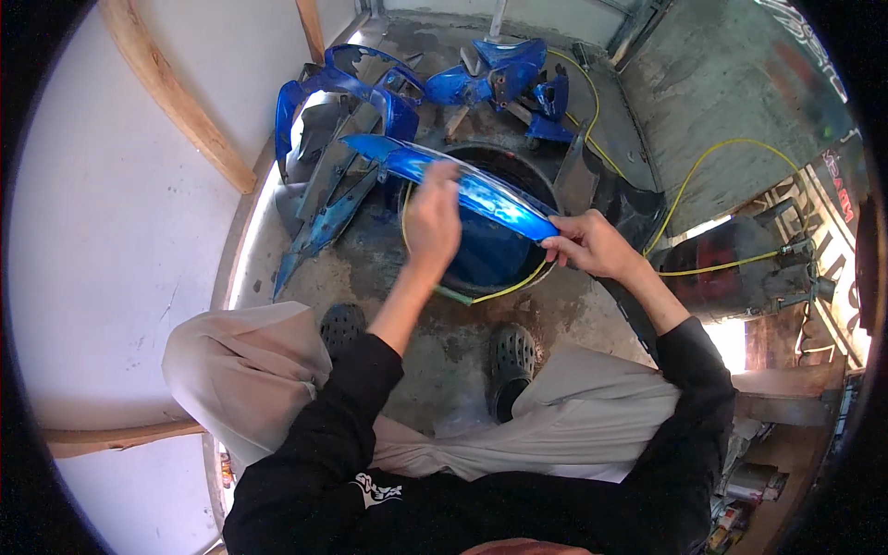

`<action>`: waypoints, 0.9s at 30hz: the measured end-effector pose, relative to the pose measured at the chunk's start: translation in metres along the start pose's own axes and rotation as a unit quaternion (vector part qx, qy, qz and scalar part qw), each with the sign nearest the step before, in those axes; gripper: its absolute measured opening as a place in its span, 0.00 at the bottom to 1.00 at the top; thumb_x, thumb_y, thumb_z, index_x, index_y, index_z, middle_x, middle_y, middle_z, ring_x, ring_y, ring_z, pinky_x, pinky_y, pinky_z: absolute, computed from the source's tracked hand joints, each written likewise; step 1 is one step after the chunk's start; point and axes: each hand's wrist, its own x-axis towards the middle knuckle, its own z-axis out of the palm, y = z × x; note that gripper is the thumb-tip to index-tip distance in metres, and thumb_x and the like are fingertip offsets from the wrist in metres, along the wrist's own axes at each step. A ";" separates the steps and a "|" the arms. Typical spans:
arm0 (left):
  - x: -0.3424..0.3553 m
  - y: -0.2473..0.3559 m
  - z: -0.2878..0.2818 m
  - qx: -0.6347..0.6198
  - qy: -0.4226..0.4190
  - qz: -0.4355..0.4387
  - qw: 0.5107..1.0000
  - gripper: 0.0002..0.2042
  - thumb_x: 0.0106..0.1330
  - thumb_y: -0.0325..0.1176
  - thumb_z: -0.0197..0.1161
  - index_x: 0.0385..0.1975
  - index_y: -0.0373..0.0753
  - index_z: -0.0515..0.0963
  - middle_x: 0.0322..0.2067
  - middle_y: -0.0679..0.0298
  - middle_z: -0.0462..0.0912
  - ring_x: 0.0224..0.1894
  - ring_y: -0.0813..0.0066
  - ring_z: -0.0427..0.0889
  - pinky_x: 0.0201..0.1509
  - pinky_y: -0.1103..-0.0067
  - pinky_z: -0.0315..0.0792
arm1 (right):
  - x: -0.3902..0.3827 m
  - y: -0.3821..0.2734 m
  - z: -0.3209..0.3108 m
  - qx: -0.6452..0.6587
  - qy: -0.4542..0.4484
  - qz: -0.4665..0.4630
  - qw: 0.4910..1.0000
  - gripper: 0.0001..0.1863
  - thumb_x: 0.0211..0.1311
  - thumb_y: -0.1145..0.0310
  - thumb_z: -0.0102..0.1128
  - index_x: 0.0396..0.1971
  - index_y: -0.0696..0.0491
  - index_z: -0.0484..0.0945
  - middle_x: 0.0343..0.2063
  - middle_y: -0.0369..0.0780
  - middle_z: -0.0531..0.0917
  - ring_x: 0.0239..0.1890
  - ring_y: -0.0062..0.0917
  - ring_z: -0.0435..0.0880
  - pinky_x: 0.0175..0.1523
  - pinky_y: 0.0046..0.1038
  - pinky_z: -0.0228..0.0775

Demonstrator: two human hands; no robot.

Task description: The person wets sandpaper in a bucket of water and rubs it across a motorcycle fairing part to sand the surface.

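Observation:
A long, narrow, glossy blue plastic body panel (490,197), wet-looking and pointed at its far left end, is held at a slant above a round black tub (507,155) of dark water. At the panel's near right end, my right hand (592,245) grips it between thumb and fingers. My left hand (433,217) is over the panel's left half, its fingers bent onto the surface and smeared by motion. Whether anything lies under those fingers is hidden.
Blue motorcycle fairing parts (370,88) and more blue panels (495,79) lie beyond the tub. Another long blue piece (324,227) rests at left. A yellow hose (680,199) loops right toward a dark tank (731,268). Grey clogs (511,361) are on my feet.

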 end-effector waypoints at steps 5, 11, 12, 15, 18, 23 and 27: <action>-0.049 0.053 0.038 -0.086 -0.144 0.154 0.974 0.14 0.77 0.26 0.63 0.58 0.30 0.85 0.62 0.47 0.87 0.70 0.50 0.83 0.73 0.62 0.77 | -0.002 0.011 -0.003 -0.038 0.029 -0.024 0.999 0.12 0.78 0.67 0.67 0.42 0.63 0.86 0.25 0.43 0.91 0.25 0.24 0.91 0.35 0.31 0.83; 0.023 -0.042 -0.025 0.036 0.048 -0.009 0.998 0.15 0.85 0.32 0.53 0.59 0.30 0.84 0.54 0.49 0.92 0.53 0.50 0.93 0.57 0.66 0.83 | 0.002 0.000 -0.003 0.004 0.028 -0.018 0.999 0.12 0.79 0.67 0.66 0.43 0.62 0.86 0.27 0.44 0.92 0.26 0.24 0.91 0.35 0.30 0.83; 0.021 -0.054 -0.029 0.070 0.077 0.023 0.994 0.15 0.85 0.31 0.54 0.60 0.31 0.84 0.54 0.48 0.92 0.53 0.50 0.93 0.57 0.66 0.83 | 0.005 -0.004 0.000 0.000 0.010 -0.017 1.000 0.12 0.79 0.67 0.66 0.43 0.63 0.86 0.27 0.44 0.92 0.26 0.24 0.91 0.35 0.30 0.83; 0.002 -0.012 0.000 0.037 0.042 0.003 0.998 0.15 0.83 0.30 0.58 0.62 0.32 0.84 0.57 0.45 0.89 0.59 0.50 0.91 0.63 0.66 0.82 | -0.001 0.002 -0.002 -0.004 0.005 0.001 1.000 0.12 0.79 0.67 0.65 0.43 0.63 0.86 0.28 0.44 0.92 0.26 0.24 0.91 0.35 0.30 0.83; -0.042 0.042 0.036 -0.035 -0.050 0.132 0.989 0.15 0.81 0.28 0.59 0.62 0.33 0.84 0.63 0.44 0.86 0.65 0.50 0.87 0.69 0.64 0.79 | -0.003 0.013 -0.006 0.002 0.022 0.003 1.000 0.12 0.80 0.68 0.64 0.48 0.63 0.86 0.28 0.43 0.92 0.26 0.23 0.90 0.36 0.29 0.82; -0.019 0.018 0.017 -0.011 -0.060 0.170 0.984 0.15 0.81 0.26 0.58 0.62 0.33 0.83 0.63 0.46 0.86 0.65 0.51 0.88 0.70 0.63 0.79 | 0.003 0.009 -0.008 -0.017 0.035 0.000 0.999 0.12 0.80 0.67 0.64 0.48 0.62 0.86 0.27 0.43 0.92 0.27 0.24 0.91 0.36 0.30 0.83; 0.026 -0.046 -0.031 0.021 0.056 -0.037 0.997 0.18 0.87 0.33 0.51 0.60 0.30 0.84 0.57 0.47 0.90 0.59 0.52 0.91 0.65 0.67 0.80 | 0.006 0.002 -0.006 0.005 0.026 -0.011 1.000 0.12 0.81 0.67 0.63 0.47 0.62 0.86 0.27 0.43 0.91 0.26 0.24 0.91 0.35 0.30 0.83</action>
